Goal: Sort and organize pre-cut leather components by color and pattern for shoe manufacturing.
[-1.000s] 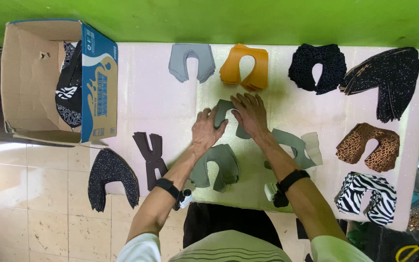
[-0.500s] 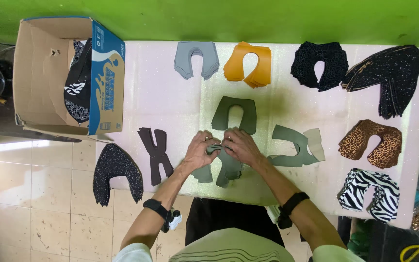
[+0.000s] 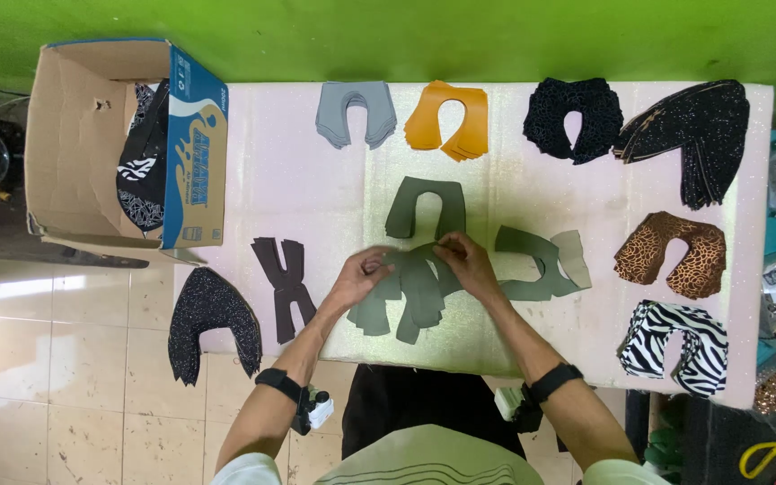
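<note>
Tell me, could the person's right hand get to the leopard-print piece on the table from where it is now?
Probably yes. The right hand is on the olive stack, and only flat olive pieces lie between it and the leopard-print piece; nothing stands in the way.

Stack of olive-green U-shaped cut pieces [image 3: 410, 292], fanned flat on the table's near edge

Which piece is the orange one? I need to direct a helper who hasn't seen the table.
On the pale table, look along the far edge by the green wall. The orange stack sits between grey and black pieces, the only bright one.
</note>
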